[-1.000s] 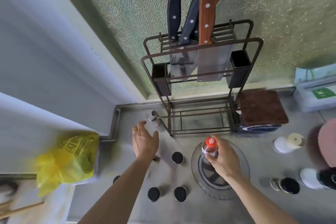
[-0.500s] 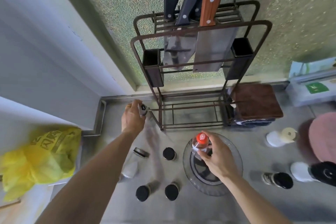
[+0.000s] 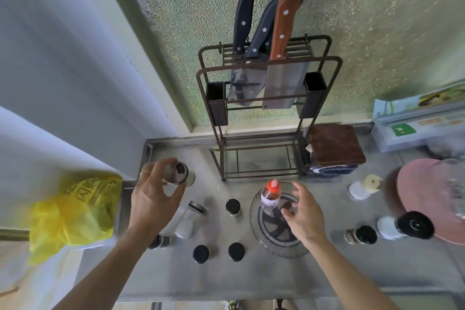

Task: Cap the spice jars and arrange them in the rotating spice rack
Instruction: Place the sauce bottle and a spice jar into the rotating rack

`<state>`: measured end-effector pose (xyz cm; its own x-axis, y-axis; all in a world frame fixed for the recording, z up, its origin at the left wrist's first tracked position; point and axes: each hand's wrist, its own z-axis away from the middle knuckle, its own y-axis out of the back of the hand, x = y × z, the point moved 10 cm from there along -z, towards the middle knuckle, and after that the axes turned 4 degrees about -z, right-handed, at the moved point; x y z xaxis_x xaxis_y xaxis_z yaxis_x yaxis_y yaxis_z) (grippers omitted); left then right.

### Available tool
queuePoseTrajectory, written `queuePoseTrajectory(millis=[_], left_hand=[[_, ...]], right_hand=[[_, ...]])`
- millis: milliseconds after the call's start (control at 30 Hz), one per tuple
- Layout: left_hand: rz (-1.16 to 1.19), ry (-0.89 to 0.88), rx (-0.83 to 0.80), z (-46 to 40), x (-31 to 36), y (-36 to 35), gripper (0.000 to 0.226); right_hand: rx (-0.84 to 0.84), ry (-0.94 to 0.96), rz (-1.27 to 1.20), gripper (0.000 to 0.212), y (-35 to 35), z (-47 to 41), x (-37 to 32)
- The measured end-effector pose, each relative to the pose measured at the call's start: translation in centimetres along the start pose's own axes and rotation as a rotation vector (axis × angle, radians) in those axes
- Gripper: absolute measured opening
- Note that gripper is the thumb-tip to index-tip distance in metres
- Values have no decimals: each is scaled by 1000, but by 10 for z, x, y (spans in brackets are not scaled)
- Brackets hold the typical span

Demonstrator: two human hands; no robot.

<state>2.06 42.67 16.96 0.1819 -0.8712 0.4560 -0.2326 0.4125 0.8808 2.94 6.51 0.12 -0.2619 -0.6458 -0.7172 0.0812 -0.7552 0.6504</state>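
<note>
Above the steel counter (image 3: 327,272), my left hand (image 3: 153,201) pinches a small silver-topped jar (image 3: 179,173) between thumb and fingertips. Over the round rotating rack (image 3: 278,239), my right hand (image 3: 305,216) hangs with fingers spread, just beside the red-capped bottle (image 3: 271,194) standing on it. Black-capped jars (image 3: 234,207) stand between.

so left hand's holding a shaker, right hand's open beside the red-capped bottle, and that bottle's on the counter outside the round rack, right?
Not quite. The head view shows the red-capped bottle standing on the round rack, not on the counter beside it. The rest holds: the left hand grips a shaker, and the right hand is open beside the bottle.
</note>
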Motion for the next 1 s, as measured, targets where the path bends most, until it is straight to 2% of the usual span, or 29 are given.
queuePoseTrajectory(millis=[100, 233, 333, 467, 567, 667, 867, 1000], left_hand=[[54, -95, 2, 29, 41, 26, 52], [161, -290, -167, 59, 102, 5, 52], [190, -376, -294, 78, 144, -33, 48], [272, -402, -412, 100, 182, -83, 57], [326, -357, -473, 99, 192, -111, 62], [284, -334, -476, 88, 193, -128, 66], [118, -322, -295, 49, 180, -146, 54], [8, -295, -390, 39, 170, -181, 49]], right_hand=[[70, 14, -107, 60, 32, 33, -12], [40, 148, -222, 52, 57, 74, -47], [-15, 255, -268, 63, 69, 90, -72], [-31, 331, -197, 82, 76, 91, -79], [4, 272, -121, 82, 77, 78, -57], [5, 213, -91, 67, 74, 60, -39], [40, 97, -74, 62, 45, 10, -3], [22, 62, -5, 60, 25, -14, 6]])
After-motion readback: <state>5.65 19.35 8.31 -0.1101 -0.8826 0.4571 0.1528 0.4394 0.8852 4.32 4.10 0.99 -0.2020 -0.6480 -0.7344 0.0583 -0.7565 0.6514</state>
